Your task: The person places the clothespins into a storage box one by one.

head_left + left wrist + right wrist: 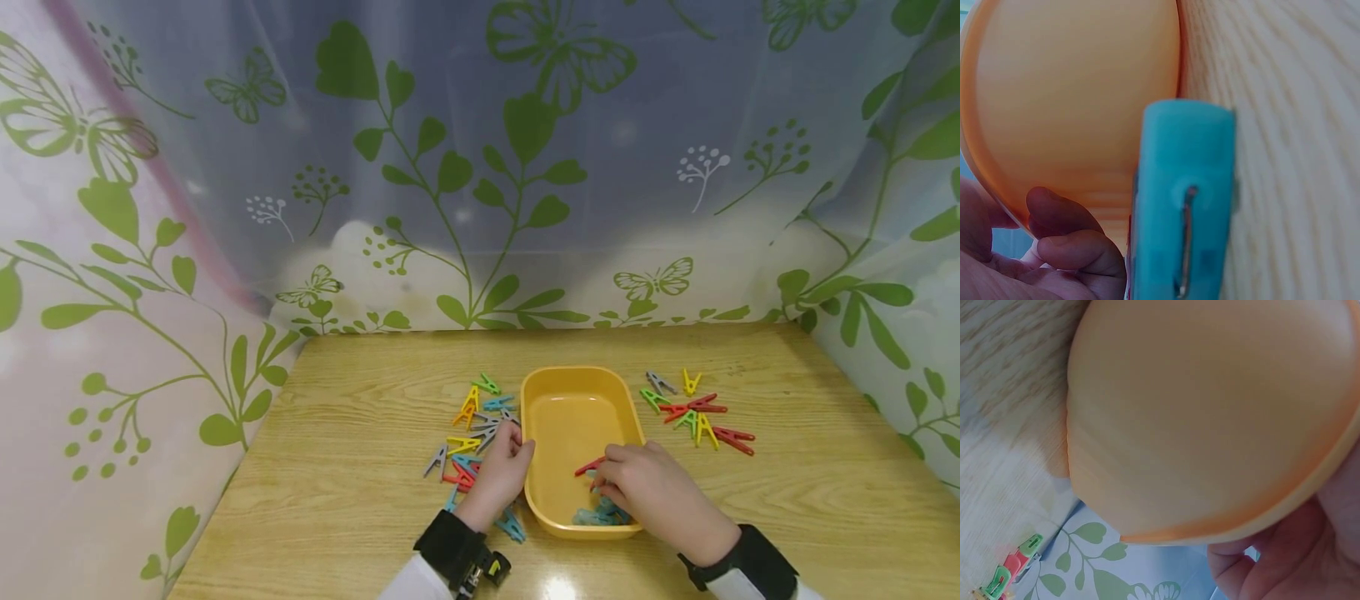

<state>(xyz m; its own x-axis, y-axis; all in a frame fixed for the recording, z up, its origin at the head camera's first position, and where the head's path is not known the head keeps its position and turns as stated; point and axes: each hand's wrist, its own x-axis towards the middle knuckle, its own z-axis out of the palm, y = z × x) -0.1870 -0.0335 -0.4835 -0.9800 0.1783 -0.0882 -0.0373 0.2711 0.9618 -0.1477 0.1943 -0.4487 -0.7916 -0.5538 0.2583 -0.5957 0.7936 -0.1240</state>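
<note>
A yellow plastic basin (pixel 577 417) stands on the wooden table. My left hand (pixel 504 468) grips its left rim; in the left wrist view, curled fingers (pixel 1075 240) lie against the outer wall. My right hand (pixel 647 487) reaches over the right rim, thumb and fingertips together inside the basin, pinching what looks like a light-blue clothespin (pixel 592 483), mostly hidden by the fingers. A red clothespin (pixel 589 467) shows right at those fingertips. Several blue clothespins (pixel 600 513) lie at the basin's near end. In the right wrist view the outer wall (pixel 1210 425) hides the fingertips.
Left of the basin lie mixed clothespins (pixel 465 446), with a blue clothespin (pixel 1186 200) close beside my left hand. Red, green, yellow and grey clothespins (pixel 697 408) spread on the right. A leaf-patterned curtain (pixel 465 167) hangs behind and beside the table (pixel 337 500).
</note>
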